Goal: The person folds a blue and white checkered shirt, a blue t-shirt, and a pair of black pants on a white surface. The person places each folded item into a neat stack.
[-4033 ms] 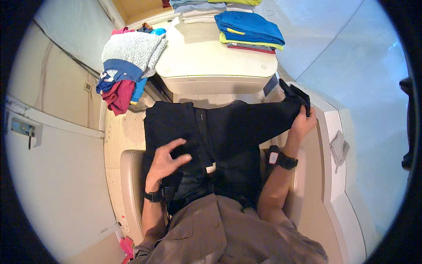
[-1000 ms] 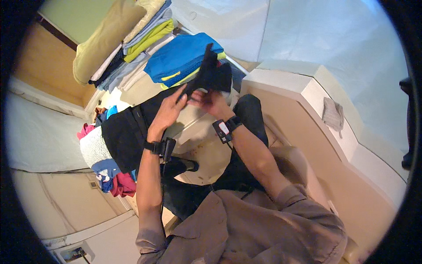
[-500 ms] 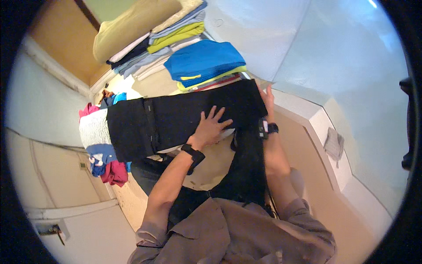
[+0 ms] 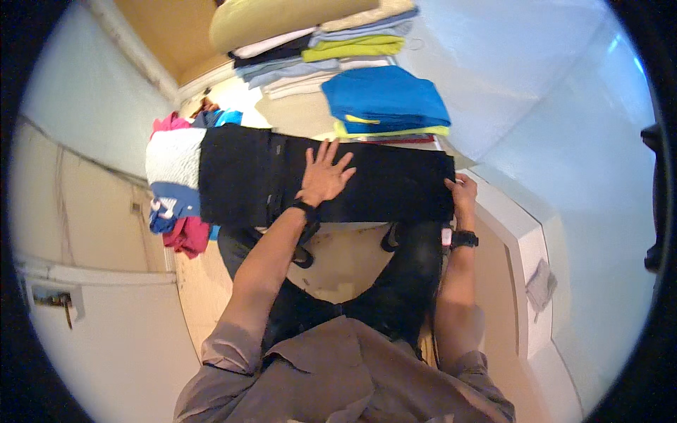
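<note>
A long folded strip of black cloth, by its look a pair of black trousers, lies crosswise in front of me. A crosswise seam with small loops shows left of its middle. My left hand rests flat on top of it, fingers spread. At the right end, my right hand pinches the cloth's edge between thumb and fingers. The trousers' left end overlaps a white textured cloth. Just beyond the trousers sits a stack topped by a folded blue garment.
Further back stand piles of folded clothes, with a lime-green one and a thick tan roll. Crumpled red cloth lies at the left. A white ledge holding a grey rag runs along the right. A door handle is at lower left.
The trousers' right end, slanted away from me before, now lies level. My right hand has come round to pinch that edge. My left hand still presses flat, nearer the seam. The view has shifted.
</note>
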The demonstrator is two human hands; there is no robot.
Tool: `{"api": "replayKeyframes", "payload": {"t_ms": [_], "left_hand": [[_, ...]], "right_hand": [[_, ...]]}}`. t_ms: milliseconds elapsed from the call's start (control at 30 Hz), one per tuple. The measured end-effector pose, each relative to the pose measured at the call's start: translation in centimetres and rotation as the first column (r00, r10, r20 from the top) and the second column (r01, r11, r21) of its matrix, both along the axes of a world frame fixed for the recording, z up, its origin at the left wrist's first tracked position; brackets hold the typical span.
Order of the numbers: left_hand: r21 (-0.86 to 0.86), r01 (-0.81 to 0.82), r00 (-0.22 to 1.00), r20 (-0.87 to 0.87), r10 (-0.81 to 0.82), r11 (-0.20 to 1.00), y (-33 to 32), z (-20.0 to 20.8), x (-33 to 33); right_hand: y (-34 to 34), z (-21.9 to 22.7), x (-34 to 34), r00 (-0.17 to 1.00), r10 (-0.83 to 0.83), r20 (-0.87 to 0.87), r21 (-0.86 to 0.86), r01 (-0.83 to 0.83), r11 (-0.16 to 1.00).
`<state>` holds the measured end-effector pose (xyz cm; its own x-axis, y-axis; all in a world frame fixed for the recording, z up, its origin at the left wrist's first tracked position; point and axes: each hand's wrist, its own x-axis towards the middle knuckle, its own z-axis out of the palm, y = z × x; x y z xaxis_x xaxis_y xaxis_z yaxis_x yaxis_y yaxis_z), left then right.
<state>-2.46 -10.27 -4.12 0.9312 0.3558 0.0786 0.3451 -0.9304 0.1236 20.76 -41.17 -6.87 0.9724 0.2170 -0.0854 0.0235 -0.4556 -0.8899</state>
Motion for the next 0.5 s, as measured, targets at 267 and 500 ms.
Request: {"api": "replayKeyframes", "payload": {"t_ms": [267, 500], "left_hand": [[-0.100, -0.089, 0.952, 0.285, 0.115, 0.991, -2.6, 1.2, -1.9], [0.089, -0.475, 0.859, 0.261, 0.440, 0.876, -0.1, 3.1, -10.4]], "right_hand": [[-2.1, -4.9, -0.7, 1.000, -0.021, -0.004, 0.195, 0.022, 0.980], [0.4, -3.1, -3.1, 0.942, -0.004, 0.336, -0.061, 0.026, 0.998]]}}
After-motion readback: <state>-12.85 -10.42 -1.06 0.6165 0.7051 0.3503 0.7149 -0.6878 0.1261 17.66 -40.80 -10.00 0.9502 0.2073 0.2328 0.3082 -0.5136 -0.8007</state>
